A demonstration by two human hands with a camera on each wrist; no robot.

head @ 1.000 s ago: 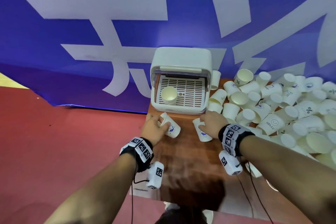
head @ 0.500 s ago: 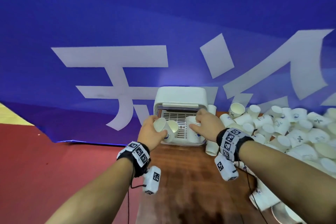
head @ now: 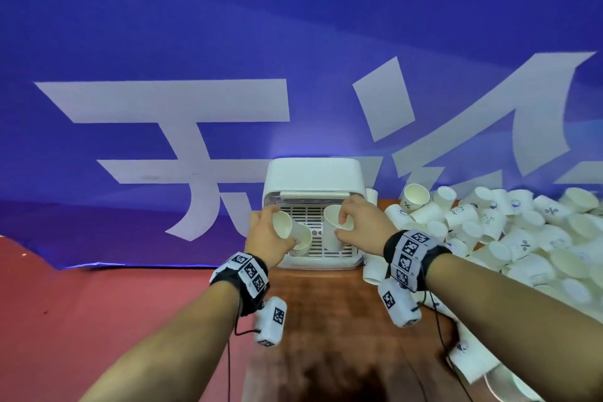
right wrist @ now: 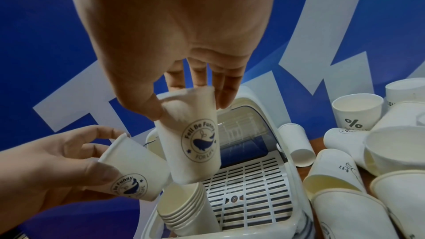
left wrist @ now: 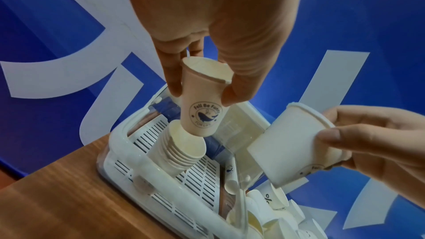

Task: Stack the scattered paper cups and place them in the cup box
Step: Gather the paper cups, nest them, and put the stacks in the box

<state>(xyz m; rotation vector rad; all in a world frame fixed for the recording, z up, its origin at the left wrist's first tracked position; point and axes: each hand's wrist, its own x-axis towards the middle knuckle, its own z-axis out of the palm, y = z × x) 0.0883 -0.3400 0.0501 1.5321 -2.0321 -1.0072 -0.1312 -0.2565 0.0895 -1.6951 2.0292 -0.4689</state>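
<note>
Crowded on my right, bare wood near me

The loose cups (head: pixel 509 238) heap against the cup box (head: pixel 313 179) on my right; the stack (right wrist: pixel 184 212) fills its left front corner, leaving bare grate (right wrist: pixel 253 184) beside it. The table (head: pixel 326 320) between my forearms is bare wood.

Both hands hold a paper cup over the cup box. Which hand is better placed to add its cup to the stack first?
Left, probably. The left hand holds the left cup with its base at the mouth of the stack; the right hand holds the right cup tilted, off to one side.
</note>
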